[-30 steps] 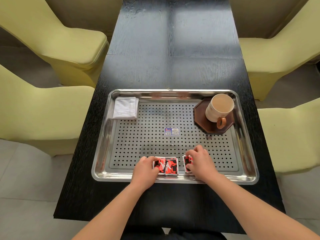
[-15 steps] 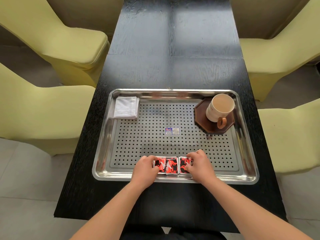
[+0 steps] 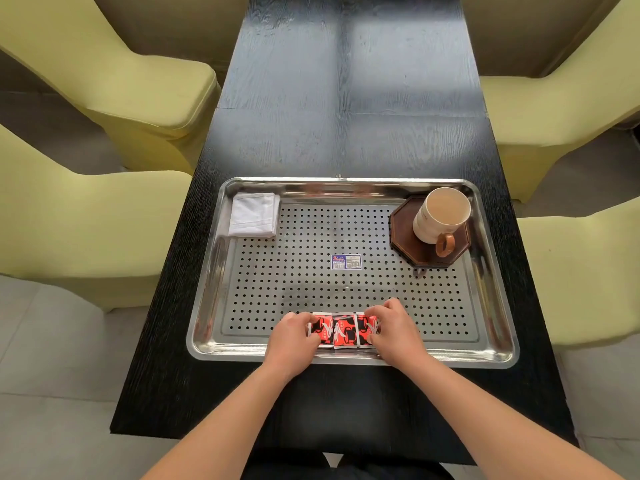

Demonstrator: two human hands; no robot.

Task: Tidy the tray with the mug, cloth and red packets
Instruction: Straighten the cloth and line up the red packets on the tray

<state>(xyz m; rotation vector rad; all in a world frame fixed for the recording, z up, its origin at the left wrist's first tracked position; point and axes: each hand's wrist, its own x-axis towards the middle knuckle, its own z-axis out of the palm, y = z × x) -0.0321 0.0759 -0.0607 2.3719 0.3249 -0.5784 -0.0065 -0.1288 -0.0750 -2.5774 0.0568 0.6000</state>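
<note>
Three red packets point(image 3: 344, 330) in touching row at tray point(image 3: 346, 184) near edge, ends pinched by curled fingers point(image 3: 304, 318) of left hand point(image 3: 292, 336), right hand point(image 3: 394, 332). Earlier gap closed.

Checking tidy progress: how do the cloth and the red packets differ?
The cloth is white; the red packets are red and black. The cloth sits untouched in the far-left corner; the red packets line the near edge, held between left hand and right hand. Both lie flat in the tray.

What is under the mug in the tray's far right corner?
The mug stands on a dark brown octagonal coaster in the tray; the coaster's middle is hidden beneath the mug.
</note>
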